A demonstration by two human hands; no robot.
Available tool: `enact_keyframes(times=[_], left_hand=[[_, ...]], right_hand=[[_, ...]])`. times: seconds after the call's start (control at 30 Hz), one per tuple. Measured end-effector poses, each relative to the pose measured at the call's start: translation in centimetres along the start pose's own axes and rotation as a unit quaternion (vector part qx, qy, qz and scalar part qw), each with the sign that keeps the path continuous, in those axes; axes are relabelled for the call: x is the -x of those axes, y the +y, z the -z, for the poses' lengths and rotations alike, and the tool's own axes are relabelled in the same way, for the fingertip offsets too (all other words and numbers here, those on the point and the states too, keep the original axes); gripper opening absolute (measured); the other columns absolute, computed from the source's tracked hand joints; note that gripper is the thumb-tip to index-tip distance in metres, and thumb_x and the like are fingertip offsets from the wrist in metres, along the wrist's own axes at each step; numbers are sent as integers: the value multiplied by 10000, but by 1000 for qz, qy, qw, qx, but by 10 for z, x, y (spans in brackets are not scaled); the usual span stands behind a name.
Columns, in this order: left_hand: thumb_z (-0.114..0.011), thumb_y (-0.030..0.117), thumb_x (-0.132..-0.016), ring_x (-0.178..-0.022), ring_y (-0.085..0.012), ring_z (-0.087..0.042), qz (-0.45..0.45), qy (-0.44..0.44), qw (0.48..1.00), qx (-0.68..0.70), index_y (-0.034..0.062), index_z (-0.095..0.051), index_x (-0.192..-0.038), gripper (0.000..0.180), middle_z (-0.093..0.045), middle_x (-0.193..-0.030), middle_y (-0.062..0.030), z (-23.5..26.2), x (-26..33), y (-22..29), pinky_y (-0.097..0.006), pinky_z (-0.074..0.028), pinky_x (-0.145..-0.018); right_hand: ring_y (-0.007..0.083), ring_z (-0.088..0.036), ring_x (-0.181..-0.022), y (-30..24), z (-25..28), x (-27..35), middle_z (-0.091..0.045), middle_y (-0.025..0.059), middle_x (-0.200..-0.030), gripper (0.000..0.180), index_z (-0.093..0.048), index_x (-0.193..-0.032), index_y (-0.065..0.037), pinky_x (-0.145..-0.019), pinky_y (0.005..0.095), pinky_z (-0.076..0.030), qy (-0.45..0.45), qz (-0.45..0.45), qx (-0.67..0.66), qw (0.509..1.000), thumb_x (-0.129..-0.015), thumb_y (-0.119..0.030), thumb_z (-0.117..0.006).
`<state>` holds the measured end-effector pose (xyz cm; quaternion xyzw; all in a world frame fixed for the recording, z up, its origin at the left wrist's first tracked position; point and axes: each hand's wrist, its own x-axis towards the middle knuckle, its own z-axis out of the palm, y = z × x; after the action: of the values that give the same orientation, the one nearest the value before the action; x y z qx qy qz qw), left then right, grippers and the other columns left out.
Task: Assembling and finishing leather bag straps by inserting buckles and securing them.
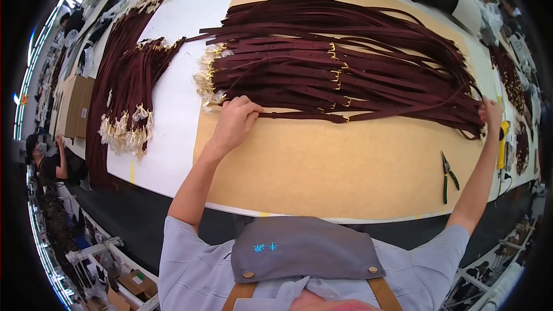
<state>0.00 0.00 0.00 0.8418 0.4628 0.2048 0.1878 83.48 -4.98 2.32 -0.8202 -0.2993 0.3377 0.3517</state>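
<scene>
A dark burgundy strap [299,116] with a gold buckle [346,118] lies stretched along the near edge of a broad pile of similar straps [288,72]. My left hand [236,116] is closed on its left end, fingers bent over it. Far to the right, my right hand [491,112] is closed at the pile's right end, on a strap there; its fingertips are partly hidden. Several gold buckles line the middle of the pile. Clear plastic wraps [205,80] cover the metal ends at its left side.
Tan paper [334,167] covers much of the white table [173,161]. Green-handled pliers [447,178] lie near my right forearm, beside a yellow tool [503,141]. More strap bundles [124,80] hang over the left side. A cardboard box [75,106] and another person [49,158] are farther left.
</scene>
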Motion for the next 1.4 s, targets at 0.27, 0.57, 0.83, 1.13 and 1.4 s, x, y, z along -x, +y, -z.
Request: enact_keyframes(times=[0.27,0.57,0.83,1.13,1.4], left_hand=[[-623,-13,-804,-835,-263,-551,-51,147,988,19,30,-648,-874,85,-582,-830,-80,-32,-6,-1,-373,-386,-771],[-646,-50,-753,-796,-260,-559,-65,206,976,13,23,-644,-881,148,-591,-832,-86,-38,-2,-5,-362,-400,-737],[-640,-30,-752,-811,-255,-556,-107,233,966,43,20,-636,-868,127,-574,-831,-76,-34,-6,-8,-361,-409,-759],[-630,-51,-756,-790,-248,-556,-107,260,959,45,16,-658,-877,142,-585,-818,-81,-31,-5,-2,-347,-415,-733],[-495,200,-990,-1033,-212,-602,17,-113,798,592,1,-474,-1291,361,-630,-1093,-122,2,-30,98,-336,-463,-931]], right_hand=[[277,-663,-762,-168,-244,86,-677,144,-811,190,-662,-936,-9,-713,368,-508,106,431,244,862,-835,-169,-644],[306,-590,-1001,-188,-351,16,-630,82,-975,150,-655,-941,-112,-840,445,-477,119,465,428,766,-828,-210,-658],[318,-569,-1041,-180,-332,3,-611,107,-1011,295,-607,-1040,-81,-869,440,-469,81,472,381,791,-767,-122,-710],[351,-570,-817,-201,-312,35,-592,142,-864,146,-514,-891,-29,-725,432,-438,71,481,379,787,-859,-121,-622],[62,-475,-592,-277,-299,355,-479,-1,-686,81,-514,-883,-38,-527,224,-397,-225,413,91,878,-894,-64,-589]])
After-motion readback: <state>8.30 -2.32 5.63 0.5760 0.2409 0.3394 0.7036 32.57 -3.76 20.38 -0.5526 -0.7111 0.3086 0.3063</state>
